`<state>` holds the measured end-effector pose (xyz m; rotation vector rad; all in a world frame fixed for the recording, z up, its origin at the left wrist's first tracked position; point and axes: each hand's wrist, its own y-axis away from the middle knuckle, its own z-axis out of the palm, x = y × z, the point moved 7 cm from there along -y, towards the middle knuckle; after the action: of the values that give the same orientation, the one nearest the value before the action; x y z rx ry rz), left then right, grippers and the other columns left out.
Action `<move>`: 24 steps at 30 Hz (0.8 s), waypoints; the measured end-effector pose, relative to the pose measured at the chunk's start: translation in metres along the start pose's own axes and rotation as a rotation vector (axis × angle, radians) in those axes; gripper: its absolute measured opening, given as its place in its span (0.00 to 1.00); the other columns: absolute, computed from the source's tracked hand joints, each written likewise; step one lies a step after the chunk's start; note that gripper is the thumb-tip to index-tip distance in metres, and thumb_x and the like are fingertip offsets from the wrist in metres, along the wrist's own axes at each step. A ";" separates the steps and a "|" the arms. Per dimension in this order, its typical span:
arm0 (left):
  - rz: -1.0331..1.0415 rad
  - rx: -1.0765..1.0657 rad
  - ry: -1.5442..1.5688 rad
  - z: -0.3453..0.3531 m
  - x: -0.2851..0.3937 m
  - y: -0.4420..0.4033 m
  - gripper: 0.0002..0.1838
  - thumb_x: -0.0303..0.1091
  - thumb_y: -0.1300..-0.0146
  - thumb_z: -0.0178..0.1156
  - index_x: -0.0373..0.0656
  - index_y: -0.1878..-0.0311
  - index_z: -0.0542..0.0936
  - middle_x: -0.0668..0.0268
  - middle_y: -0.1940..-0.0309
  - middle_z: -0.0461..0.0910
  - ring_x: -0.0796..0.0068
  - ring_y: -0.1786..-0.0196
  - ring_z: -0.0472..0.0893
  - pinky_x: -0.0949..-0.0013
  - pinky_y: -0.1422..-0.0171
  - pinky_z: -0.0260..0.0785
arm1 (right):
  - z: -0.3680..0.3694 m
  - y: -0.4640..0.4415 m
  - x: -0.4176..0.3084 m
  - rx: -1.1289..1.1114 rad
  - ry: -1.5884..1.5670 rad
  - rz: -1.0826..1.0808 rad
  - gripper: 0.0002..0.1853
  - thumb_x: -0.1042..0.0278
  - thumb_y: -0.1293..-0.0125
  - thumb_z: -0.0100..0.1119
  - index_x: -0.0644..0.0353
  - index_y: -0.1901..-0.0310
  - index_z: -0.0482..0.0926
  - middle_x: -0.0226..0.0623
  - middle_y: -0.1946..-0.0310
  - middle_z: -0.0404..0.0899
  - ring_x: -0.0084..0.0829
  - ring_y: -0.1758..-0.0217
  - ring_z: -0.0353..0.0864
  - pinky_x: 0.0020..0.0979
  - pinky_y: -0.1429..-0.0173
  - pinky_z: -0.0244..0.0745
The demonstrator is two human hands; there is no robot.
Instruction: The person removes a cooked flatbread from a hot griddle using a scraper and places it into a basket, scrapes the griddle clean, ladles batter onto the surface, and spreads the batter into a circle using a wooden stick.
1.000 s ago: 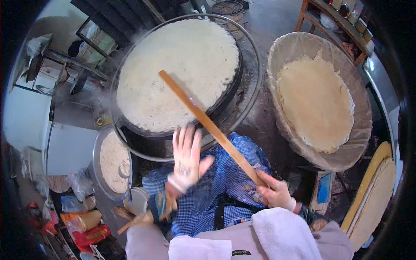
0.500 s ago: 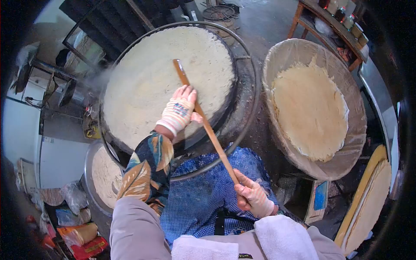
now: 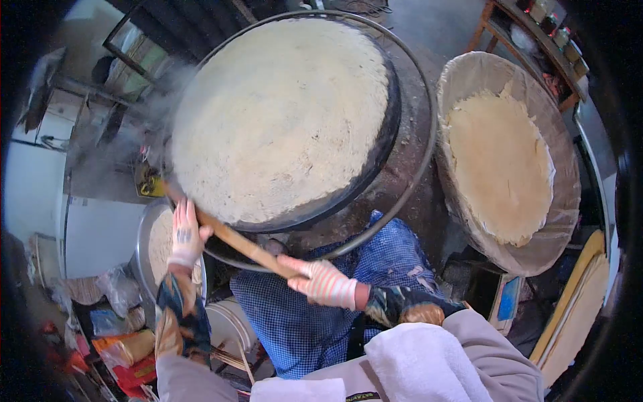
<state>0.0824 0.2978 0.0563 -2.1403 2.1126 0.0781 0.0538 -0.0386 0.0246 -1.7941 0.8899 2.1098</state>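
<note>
A long flat wooden stick lies slantwise along the near left edge of a big round griddle. Pale batter covers the griddle in a thin sheet, and steam rises at its left. My right hand, in a striped glove, is closed round the stick's near end. Against the stick near its far end rests my left hand, gloved too, its fingers stretched out and the thumb apart. Below that hand is a metal basin with pale batter in it.
A cloth-lined oval basket at the right holds flat tan sheets. A metal ring surrounds the griddle. Round boards lean at the lower right. A wooden shelf with jars stands behind; a white bucket sits beside my knee.
The stick has swung from over the batter to the griddle's near left edge. My left hand has moved down and left with it; my right hand has moved left, still holding the stick.
</note>
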 end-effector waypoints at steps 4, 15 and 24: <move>0.003 0.054 0.155 -0.055 0.108 -0.007 0.55 0.62 0.54 0.63 0.28 0.31 0.58 0.37 0.34 0.59 0.36 0.31 0.59 0.43 0.26 0.48 | -0.024 0.085 0.026 0.080 0.152 0.102 0.28 0.57 0.33 0.58 0.40 0.31 0.66 0.53 0.59 0.82 0.47 0.58 0.84 0.36 0.53 0.79; 0.723 0.086 0.168 -0.054 0.357 -0.200 0.56 0.70 0.61 0.61 0.28 0.38 0.67 0.42 0.37 0.67 0.43 0.30 0.62 0.52 0.24 0.51 | -0.076 0.183 0.052 0.578 -0.890 0.249 0.33 0.67 0.31 0.57 0.50 0.26 0.57 0.27 0.79 0.70 0.18 0.85 0.67 0.24 0.84 0.62; 0.313 0.051 0.090 -0.009 0.118 -0.229 0.48 0.65 0.53 0.62 0.32 0.40 0.70 0.43 0.37 0.68 0.42 0.31 0.63 0.52 0.26 0.56 | -0.085 0.019 -0.012 0.082 -0.913 0.149 0.34 0.63 0.30 0.56 0.51 0.26 0.55 0.25 0.78 0.71 0.18 0.86 0.65 0.24 0.84 0.60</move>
<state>0.3123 0.1820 0.0630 -1.7999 2.4553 -0.0415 0.1149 -0.1004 0.0365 -0.5678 0.8146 2.5309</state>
